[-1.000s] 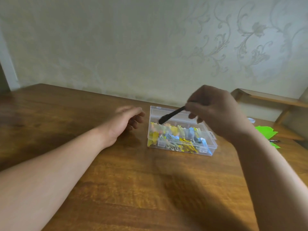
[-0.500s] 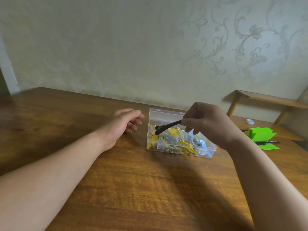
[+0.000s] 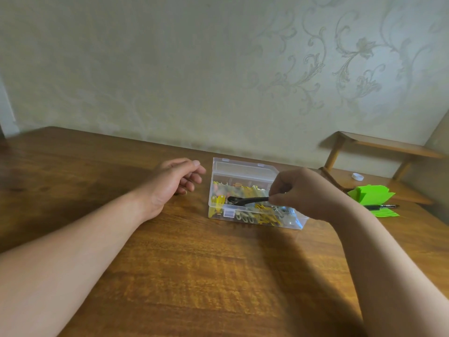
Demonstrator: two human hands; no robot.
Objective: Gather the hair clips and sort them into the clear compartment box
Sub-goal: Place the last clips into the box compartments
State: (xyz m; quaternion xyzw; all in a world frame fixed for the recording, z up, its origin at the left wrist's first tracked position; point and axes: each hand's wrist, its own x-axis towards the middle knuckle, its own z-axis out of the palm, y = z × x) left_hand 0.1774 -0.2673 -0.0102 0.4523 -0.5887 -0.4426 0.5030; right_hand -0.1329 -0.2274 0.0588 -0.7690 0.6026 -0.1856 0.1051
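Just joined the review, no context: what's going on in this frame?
A person is sorting hair clips at a wooden table. The right hand pinches one end of a black hair clip, with the clip's far end down in the left part of the open clear compartment box. The box holds many yellow, blue and orange clips. The left hand rests on the table just left of the box, loosely curled and holding nothing. The black clip is not yet released.

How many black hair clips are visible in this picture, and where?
1. The black clip is pinched in the right hand, its free end low over the left part of the open box. More may be hidden under the coloured clips inside.
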